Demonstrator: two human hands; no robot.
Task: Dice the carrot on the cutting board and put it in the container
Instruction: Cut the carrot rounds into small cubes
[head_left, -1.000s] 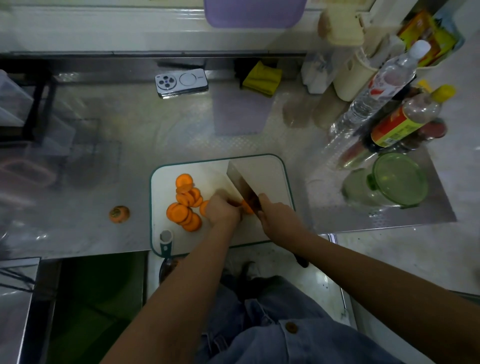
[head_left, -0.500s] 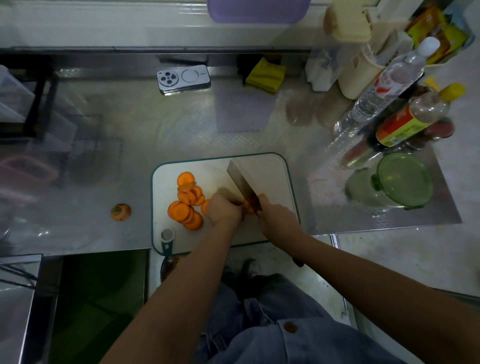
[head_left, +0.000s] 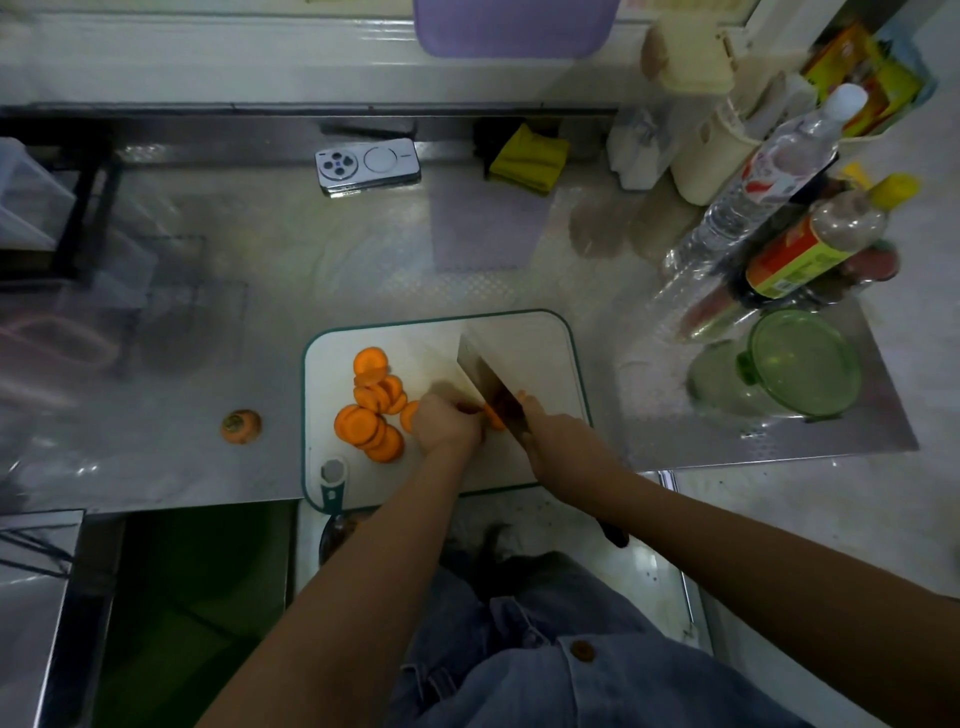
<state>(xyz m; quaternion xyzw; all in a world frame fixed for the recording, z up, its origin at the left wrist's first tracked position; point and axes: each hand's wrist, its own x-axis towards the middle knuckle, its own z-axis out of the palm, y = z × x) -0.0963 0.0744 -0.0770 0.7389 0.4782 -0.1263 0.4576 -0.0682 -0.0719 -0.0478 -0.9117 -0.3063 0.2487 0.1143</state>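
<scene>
Change: next to none; both hands and the cleaver (head_left: 498, 364) stay at the same spot on the cutting board (head_left: 540, 343).
Left hand (head_left: 449, 423): fingers curled, pinning the carrot piece (head_left: 493, 415) at board centre.
Right hand (head_left: 563, 441): fingers wrapped round the cleaver's handle; blade points to 11 o'clock, against the piece.
Carrot slices (head_left: 371, 415): heaped at the board's 9 o'clock.
Container (head_left: 802, 364): green-lidded, at 3 o'clock, well apart from the board.
Carrot end (head_left: 241, 427): on the counter, 9 o'clock.
</scene>
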